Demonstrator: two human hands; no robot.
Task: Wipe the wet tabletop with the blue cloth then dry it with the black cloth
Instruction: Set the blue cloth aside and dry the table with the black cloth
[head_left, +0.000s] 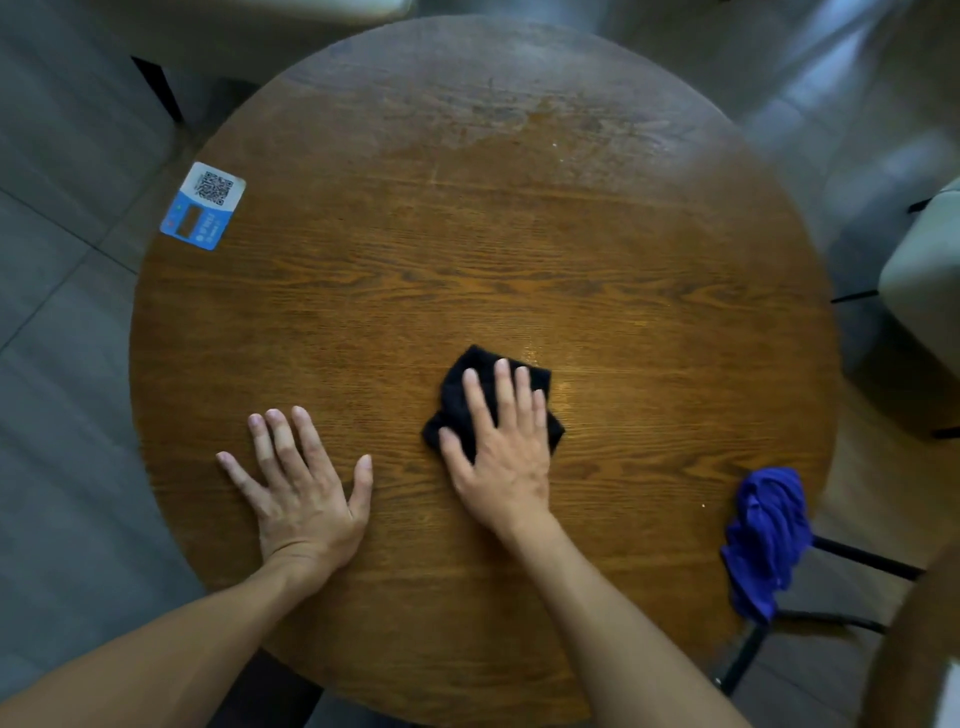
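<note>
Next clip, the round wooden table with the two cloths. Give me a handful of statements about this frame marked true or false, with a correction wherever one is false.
1. The right hand presses flat on the black cloth. True.
2. The left hand holds the blue cloth. False: it lies palm down on the bare tabletop, holding nothing.
3. The blue cloth lies bunched at the table's right edge. True.
4. The QR code sticker sits beside the black cloth. False: it is at the far left rim, well apart from it.
5. A paler, smeared patch shows on the far part of the tabletop. True.
</note>
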